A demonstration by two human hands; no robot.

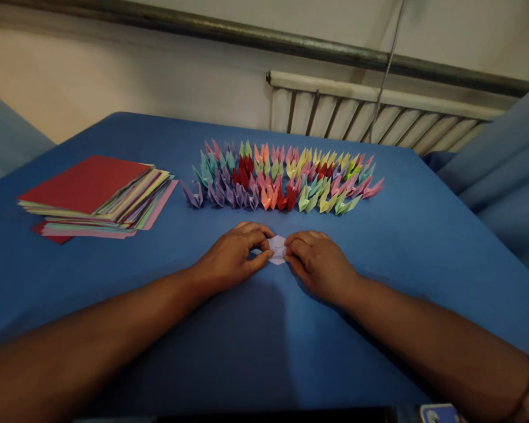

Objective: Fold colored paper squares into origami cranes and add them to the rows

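A small folded piece of pale lilac paper (277, 249) lies between my hands, low over the blue tabletop, with creases across its middle. My left hand (240, 252) pinches its left edge between thumb and fingers. On the opposite edge, my right hand (320, 261) grips the paper with bent fingers and thumb. Both side ends of the paper are partly hidden by my fingertips. Beyond my hands stand rows of folded paper cranes (268, 197) in purple, red, orange, green, yellow and pink.
A stack of coloured paper sheets (83, 185), red on top, sits to the left on the blue table (158, 358). Behind the table are a radiator (348, 111) and a long pipe (229, 32) along the wall. Blue curtain fabric (506, 164) hangs at the right.
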